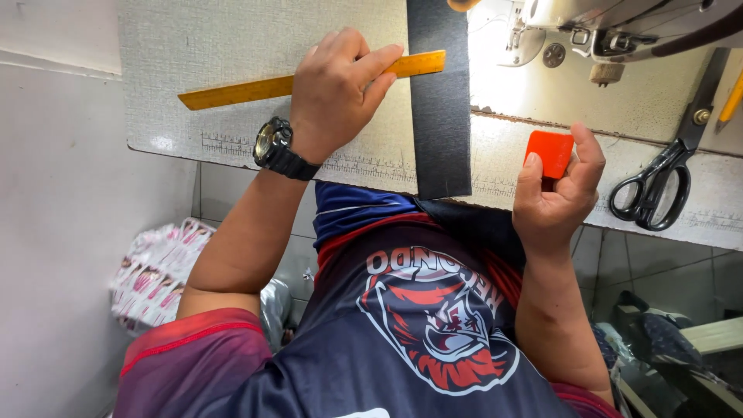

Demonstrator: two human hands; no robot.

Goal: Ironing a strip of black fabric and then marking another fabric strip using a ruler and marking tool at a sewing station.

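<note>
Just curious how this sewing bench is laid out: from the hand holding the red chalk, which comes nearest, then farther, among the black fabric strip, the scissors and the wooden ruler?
Measured from the right hand with the red chalk:
1. Black fabric strip, just to its left.
2. Scissors, off to its right on the table; a close call with the strip.
3. Wooden ruler, far left, under the left hand.
</note>
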